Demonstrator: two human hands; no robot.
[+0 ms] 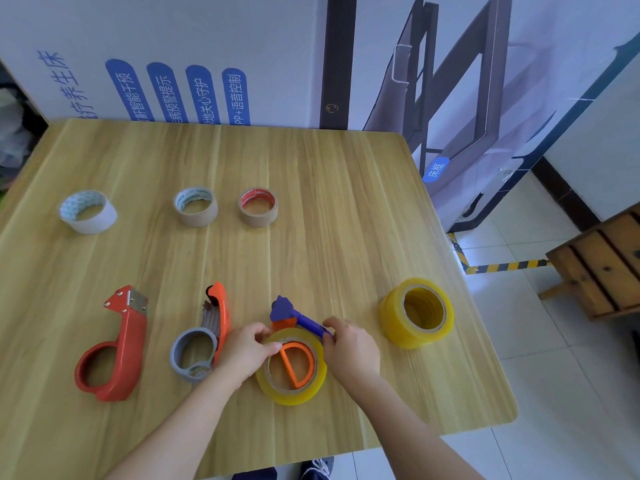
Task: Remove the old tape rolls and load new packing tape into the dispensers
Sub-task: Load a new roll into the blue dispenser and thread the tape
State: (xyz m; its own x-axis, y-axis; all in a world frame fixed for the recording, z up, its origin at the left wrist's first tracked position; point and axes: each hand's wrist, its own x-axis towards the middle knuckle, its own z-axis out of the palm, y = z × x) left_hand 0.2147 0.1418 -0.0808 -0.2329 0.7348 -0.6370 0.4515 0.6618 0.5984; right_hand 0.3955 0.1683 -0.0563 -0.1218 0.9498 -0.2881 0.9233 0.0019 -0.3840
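Observation:
A yellow tape roll sits around the orange hub of a blue-and-orange dispenser near the front of the wooden table. My left hand pinches the roll's top left edge. My right hand grips the roll's right side and the dispenser's blue arm. A stack of new yellow tape rolls stands to the right. Left of my hands lie a grey-and-orange dispenser and a red dispenser, both without rolls. Three nearly used-up rolls sit farther back: white, tan and red-cored.
Printed white panels stand right behind the table's far edge. To the right, beyond the table edge, is tiled floor with a wooden crate and a striped yellow-black strip.

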